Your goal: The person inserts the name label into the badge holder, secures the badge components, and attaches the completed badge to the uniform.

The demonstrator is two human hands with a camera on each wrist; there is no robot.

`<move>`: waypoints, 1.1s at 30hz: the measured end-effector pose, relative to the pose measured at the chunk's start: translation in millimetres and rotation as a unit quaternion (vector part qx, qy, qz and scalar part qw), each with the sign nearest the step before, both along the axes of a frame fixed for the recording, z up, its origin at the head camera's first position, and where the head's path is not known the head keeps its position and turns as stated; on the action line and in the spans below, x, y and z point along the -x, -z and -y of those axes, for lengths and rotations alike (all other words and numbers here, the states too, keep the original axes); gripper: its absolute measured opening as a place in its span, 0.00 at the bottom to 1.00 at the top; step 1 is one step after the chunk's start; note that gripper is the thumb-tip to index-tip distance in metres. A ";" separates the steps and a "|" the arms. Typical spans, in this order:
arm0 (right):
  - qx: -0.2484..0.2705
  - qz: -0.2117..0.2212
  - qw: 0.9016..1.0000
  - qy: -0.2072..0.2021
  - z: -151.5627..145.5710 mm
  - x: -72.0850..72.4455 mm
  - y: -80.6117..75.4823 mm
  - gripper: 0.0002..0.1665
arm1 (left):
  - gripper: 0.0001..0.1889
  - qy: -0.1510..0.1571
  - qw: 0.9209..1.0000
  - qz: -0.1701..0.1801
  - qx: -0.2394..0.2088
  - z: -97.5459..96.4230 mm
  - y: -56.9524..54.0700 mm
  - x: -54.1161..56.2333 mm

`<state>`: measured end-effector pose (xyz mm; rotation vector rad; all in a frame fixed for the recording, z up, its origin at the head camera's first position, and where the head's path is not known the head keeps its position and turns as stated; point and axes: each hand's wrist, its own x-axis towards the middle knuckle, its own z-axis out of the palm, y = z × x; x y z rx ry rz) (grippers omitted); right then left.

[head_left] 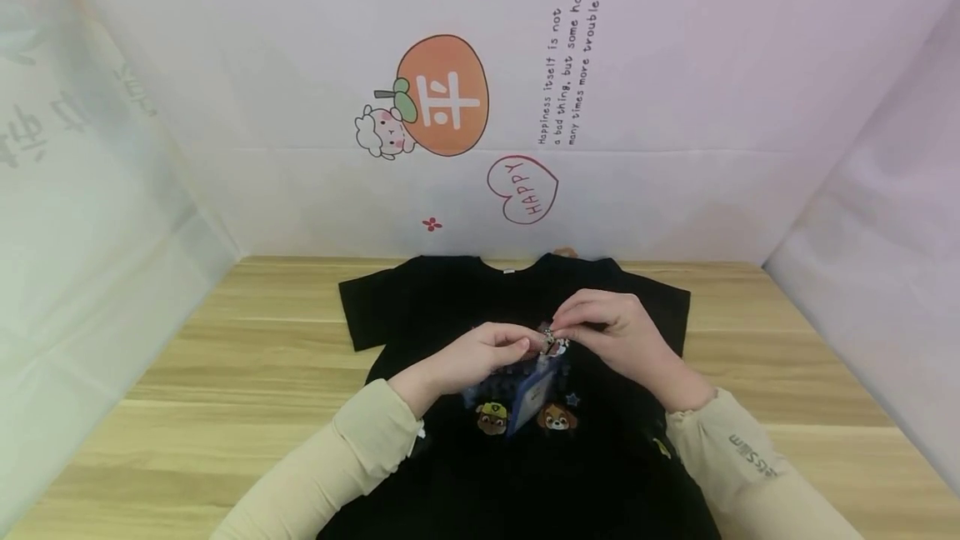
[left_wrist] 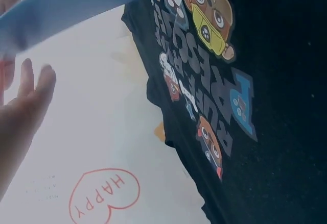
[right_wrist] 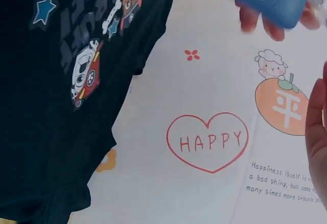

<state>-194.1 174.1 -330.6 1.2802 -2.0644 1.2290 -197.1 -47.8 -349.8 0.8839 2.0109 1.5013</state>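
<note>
A blue card holder (head_left: 532, 398) with a pale window hangs edge-on below both hands, over a printed black T-shirt (head_left: 450, 298). At its top is a small clear and metallic fitting (head_left: 550, 342). My left hand (head_left: 487, 352) pinches this fitting from the left, thumb against the fingers. From the other side, my right hand (head_left: 615, 327) grips the same fitting between thumb and fingertips. The holder's blue frame (right_wrist: 260, 2) crosses the top of the right wrist view. In the left wrist view its blue side (left_wrist: 76, 9) is blurred.
The T-shirt lies spread on a wood-grain table (head_left: 285, 357), collar toward the back, with cartoon dogs and lettering on its front. Behind the table hangs a white printed cloth (head_left: 660, 107); more white cloth (head_left: 885, 215) closes off the sides.
</note>
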 end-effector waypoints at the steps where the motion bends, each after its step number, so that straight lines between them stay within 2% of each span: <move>1: -0.004 -0.004 1.000 0.010 0.5 0.1 -0.4 0.15 | 0.18 -0.004 1.000 0.006 -0.006 1.1 0.4 0.3; 3: -0.014 -0.005 0.999 0.033 0.6 0.2 -1.0 0.11 | 0.18 -0.014 1.000 0.007 -0.015 3.2 0.5 0.2; 7: -0.033 0.000 0.996 0.087 -0.2 -0.2 -2.4 0.08 | 0.15 -0.042 0.998 -0.017 -0.037 4.6 -0.3 -0.1; 10: -0.047 0.012 0.991 0.129 -0.2 -1.0 -2.1 0.09 | 0.14 -0.074 0.995 -0.039 -0.051 3.3 -2.0 -1.8; 13: -0.053 0.031 0.987 0.150 0.3 -1.7 -1.2 0.08 | 0.13 -0.105 0.990 -0.065 -0.062 -0.6 -5.1 -4.6; 16: -0.052 0.050 0.985 0.158 1.3 -2.4 -0.7 0.06 | 0.11 -0.128 0.985 -0.095 -0.067 -5.6 -7.8 -6.7; 23: -0.042 0.102 0.980 0.163 3.2 -5.5 0.0 0.05 | 0.07 -0.152 0.976 -0.146 -0.059 -13.2 -8.8 -8.2; 31: -0.040 0.123 0.979 0.156 6.1 -8.5 1.5 0.04 | 0.07 -0.172 0.964 -0.196 -0.055 -16.6 -7.3 -10.6; 33: -0.046 0.119 0.980 0.150 5.7 -9.5 2.3 0.04 | 0.07 -0.179 0.962 -0.198 -0.057 -16.9 -7.3 -11.1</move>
